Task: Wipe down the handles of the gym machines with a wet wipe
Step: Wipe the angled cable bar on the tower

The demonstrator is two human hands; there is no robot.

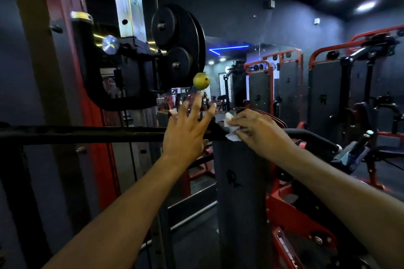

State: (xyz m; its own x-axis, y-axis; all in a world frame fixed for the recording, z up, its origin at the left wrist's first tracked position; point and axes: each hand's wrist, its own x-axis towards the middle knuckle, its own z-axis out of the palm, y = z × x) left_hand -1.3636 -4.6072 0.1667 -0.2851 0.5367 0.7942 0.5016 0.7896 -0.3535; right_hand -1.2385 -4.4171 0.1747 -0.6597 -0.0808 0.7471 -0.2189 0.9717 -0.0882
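A black bar handle (87, 134) runs across the middle of the head view, from the left edge to a curved black grip (310, 135) on the right. My right hand (260, 131) holds a crumpled white wet wipe (231, 129) against the bar near its middle. My left hand (188, 131) is raised in front of the bar with fingers spread and straight, holding nothing. Its fingertips reach up toward a yellow-green cable stopper ball (201, 80) that hangs under the black pulley wheels (177, 43).
A red and silver cable-machine upright (124, 0) with a black carriage stands at the left. A dark padded column (238, 192) rises below the hands. Red-framed weight machines (323, 85) line the right side, and a red frame base (290, 220) lies low right.
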